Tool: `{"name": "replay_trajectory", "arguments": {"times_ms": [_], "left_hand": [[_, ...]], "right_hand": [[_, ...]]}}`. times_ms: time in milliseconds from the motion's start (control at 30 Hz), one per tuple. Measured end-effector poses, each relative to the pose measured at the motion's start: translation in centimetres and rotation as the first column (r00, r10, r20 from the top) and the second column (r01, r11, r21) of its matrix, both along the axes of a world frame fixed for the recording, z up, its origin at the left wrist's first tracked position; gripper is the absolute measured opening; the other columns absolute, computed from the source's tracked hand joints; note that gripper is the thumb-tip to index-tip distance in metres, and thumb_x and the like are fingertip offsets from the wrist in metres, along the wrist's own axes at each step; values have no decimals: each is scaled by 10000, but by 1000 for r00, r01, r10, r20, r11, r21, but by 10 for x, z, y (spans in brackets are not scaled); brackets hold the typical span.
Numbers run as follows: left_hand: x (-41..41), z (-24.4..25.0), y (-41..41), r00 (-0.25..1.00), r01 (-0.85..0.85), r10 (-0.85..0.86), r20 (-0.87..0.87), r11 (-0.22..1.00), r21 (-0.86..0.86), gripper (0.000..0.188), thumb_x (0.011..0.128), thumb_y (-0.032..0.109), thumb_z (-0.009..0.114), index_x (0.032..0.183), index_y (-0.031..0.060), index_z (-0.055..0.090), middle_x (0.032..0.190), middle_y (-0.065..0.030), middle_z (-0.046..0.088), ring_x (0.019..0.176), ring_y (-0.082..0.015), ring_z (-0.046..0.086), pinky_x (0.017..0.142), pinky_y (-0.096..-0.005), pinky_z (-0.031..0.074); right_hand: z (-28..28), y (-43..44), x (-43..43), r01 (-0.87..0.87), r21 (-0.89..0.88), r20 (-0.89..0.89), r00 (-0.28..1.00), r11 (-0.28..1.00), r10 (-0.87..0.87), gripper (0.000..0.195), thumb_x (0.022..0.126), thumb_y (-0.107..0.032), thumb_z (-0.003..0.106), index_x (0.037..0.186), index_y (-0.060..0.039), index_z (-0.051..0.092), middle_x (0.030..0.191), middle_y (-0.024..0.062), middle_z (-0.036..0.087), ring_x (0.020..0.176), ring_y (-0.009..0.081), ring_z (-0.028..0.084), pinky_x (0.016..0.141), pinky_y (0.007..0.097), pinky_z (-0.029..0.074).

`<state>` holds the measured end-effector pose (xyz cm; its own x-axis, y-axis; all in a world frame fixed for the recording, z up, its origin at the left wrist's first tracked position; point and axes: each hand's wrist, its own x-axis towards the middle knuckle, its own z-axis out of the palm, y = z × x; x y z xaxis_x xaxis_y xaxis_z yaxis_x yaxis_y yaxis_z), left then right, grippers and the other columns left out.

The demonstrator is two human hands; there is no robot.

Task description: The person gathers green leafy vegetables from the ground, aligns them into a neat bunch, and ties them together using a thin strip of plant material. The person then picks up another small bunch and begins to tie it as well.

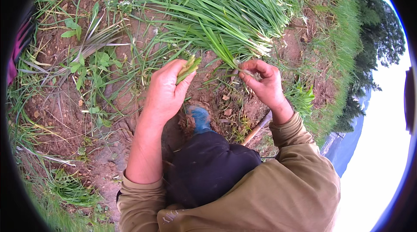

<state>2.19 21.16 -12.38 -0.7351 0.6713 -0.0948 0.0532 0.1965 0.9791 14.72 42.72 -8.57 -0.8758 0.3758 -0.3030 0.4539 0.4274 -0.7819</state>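
My left hand [167, 90] is closed around a short bundle of green stems [190, 68], whose ends stick out past the thumb. My right hand [265, 80] pinches the pale, stringy base of a few long green leaves [220, 44] between thumb and fingertips. These leaves slant away from me, over the edge of a large pile of cut greens, likely garlic chives [228, 7]. The pile's white stem ends lie towards the right. Both hands are above bare soil, apart from each other.
Below my hands is a blue boot [200, 118] on muddy soil. A wooden tool handle [255, 131] lies partly hidden behind my right arm. Broad-leaved weeds [101, 61] and a small grass clump [73, 189] are at left. A pink and black item [20, 44] shows at the left rim.
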Motion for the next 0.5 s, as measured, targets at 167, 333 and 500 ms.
{"name": "replay_trajectory", "arguments": {"times_ms": [167, 333, 500], "left_hand": [[7, 9, 6, 1000, 28, -26, -15, 989, 148, 234, 752, 40, 682, 956, -16, 583, 909, -89, 594, 850, -190, 592, 752, -283, 478], [13, 12, 7, 980, 183, -195, 44, 964, 192, 272, 705, 52, 725, 940, -13, 605, 947, -95, 625, 823, -201, 613, 725, -285, 488], [15, 3, 7, 967, 208, -215, 134, 976, 62, 245, 731, 55, 707, 948, -15, 616, 830, -70, 643, 731, -147, 602, 675, -267, 478]], "right_hand": [[28, -14, -13, -257, -201, -118, 964, 945, 237, 141, 712, -32, 707, 840, -25, 648, 806, 68, 659, 757, 142, 627, 688, 272, 495], [40, -17, -23, -412, -234, -158, 910, 881, 384, 126, 724, -44, 707, 833, -24, 647, 813, 61, 662, 779, 149, 636, 699, 279, 500], [28, -20, -18, -161, -382, -38, 987, 910, 158, 250, 722, -40, 721, 953, -10, 633, 887, 36, 653, 797, 112, 610, 715, 252, 488]]}}
